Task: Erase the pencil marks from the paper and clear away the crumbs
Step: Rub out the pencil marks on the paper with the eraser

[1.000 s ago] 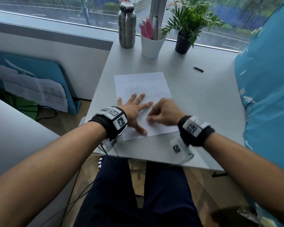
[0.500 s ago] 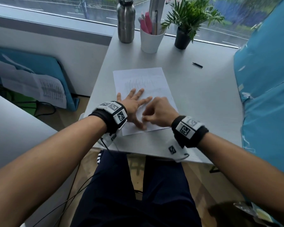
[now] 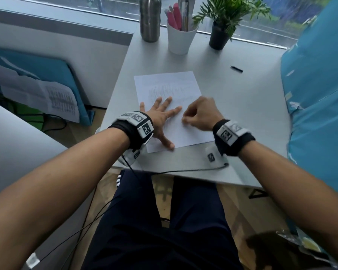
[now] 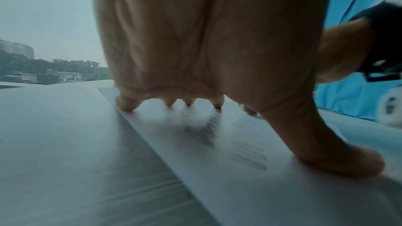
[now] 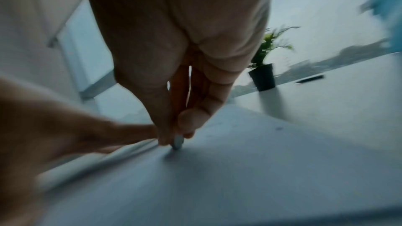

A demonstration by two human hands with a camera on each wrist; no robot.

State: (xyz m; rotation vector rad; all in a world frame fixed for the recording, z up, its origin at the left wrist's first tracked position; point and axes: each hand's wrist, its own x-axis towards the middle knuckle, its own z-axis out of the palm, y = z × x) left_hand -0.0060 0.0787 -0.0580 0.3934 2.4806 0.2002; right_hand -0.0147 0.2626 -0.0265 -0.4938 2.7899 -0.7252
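Observation:
A white sheet of paper [image 3: 170,82] with grey pencil scribbles [image 3: 164,91] lies on the grey table [image 3: 242,106]. My left hand [image 3: 160,117] lies flat on the sheet's left side, fingers spread and pressing it down; in the left wrist view the paper [image 4: 250,169] shows dark strokes [image 4: 206,133] under the palm. My right hand [image 3: 201,115] is curled, pinching a small grey eraser [image 5: 178,142] whose tip touches the paper [image 5: 239,169], just right of the left fingertips. The right hand is blurred by motion.
At the table's far edge stand a steel bottle [image 3: 149,18], a white cup of pens [image 3: 180,37] and a potted plant [image 3: 220,34]. A small black pen cap [image 3: 236,68] lies at the right. Blue fabric [image 3: 320,94] borders the right side.
My right hand with the eraser has rubbed back and forth over the sheet, ending a little farther right. The left hand stays pressed on the paper. The head view has tilted lower.

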